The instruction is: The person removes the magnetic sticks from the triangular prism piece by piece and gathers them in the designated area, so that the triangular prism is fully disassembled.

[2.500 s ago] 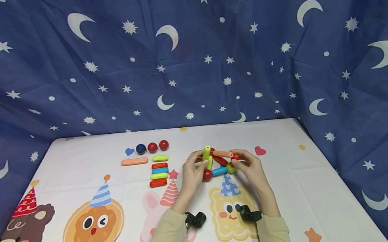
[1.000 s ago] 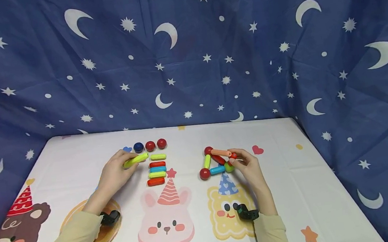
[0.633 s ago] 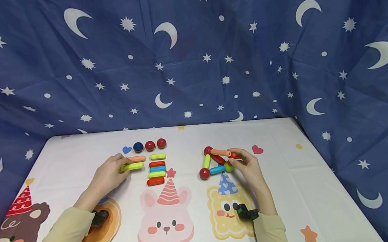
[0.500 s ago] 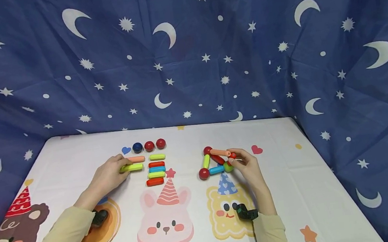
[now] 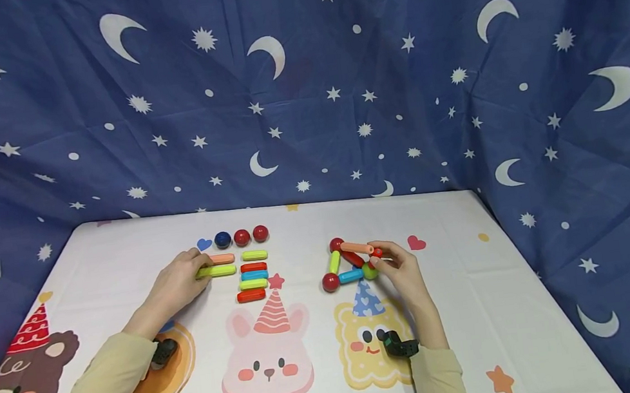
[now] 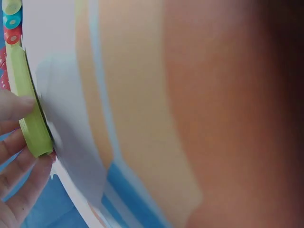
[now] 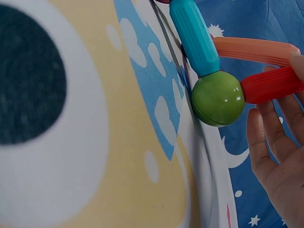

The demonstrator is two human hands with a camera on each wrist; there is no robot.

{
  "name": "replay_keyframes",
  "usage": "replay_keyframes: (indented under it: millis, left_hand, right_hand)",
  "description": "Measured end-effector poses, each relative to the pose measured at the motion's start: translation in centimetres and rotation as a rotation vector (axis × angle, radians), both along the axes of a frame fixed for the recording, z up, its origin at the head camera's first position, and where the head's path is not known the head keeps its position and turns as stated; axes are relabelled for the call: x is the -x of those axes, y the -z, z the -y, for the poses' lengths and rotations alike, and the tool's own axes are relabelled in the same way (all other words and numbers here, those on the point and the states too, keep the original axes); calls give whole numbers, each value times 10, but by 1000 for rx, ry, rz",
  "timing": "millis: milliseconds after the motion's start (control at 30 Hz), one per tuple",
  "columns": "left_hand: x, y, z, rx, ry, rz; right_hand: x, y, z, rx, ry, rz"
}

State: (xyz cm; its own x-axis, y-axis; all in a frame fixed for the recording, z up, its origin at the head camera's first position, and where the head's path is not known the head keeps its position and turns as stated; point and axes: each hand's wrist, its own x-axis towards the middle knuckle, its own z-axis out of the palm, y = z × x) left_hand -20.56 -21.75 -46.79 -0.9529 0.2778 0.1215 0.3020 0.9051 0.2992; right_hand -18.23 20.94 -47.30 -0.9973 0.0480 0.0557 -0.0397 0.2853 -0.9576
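Observation:
My left hand (image 5: 179,283) pinches a long yellow-green rod (image 5: 217,271) between thumb and fingers, just in front of an orange rod (image 5: 223,259) on the table. In the left wrist view the fingers lie along the rod's near end. On the right, my right hand (image 5: 401,267) grips a short red rod (image 7: 270,85) that rises from a green ball (image 7: 218,99). An orange rod (image 7: 256,50) ends at the same fingertips. These belong to a joined frame with two dark red balls (image 5: 330,282), a blue rod (image 5: 351,276), a yellow-green rod (image 5: 335,262) and another red rod (image 5: 352,259).
A blue ball (image 5: 223,240) and two red balls (image 5: 242,238) stand in a row behind the orange rod. Beside the left hand's rod lie several short red, blue and yellow-green rods (image 5: 253,284). A starry blue curtain (image 5: 303,94) borders the printed white tablecloth (image 5: 514,303).
My left hand has left the joined frame, carried the long yellow-green rod leftward and lowered it in front of the orange rod. My right hand has kept its grip at the frame.

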Motion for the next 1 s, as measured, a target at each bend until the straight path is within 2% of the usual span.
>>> replay_keyframes:
  millis: [233, 533, 733, 1000]
  left_hand:
    - [2, 1, 3, -17, -19, -58]
    - [0, -3, 11, 23, -31, -50]
    - [2, -3, 15, 51, -41, -38]
    - [1, -4, 18, 42, -51, -18]
  right_hand:
    - [0, 1, 0, -7, 0, 2]
    - [0, 1, 0, -2, -1, -7]
    - [0, 1, 0, 3, 2, -20]
    - [1, -2, 0, 19, -15, 26]
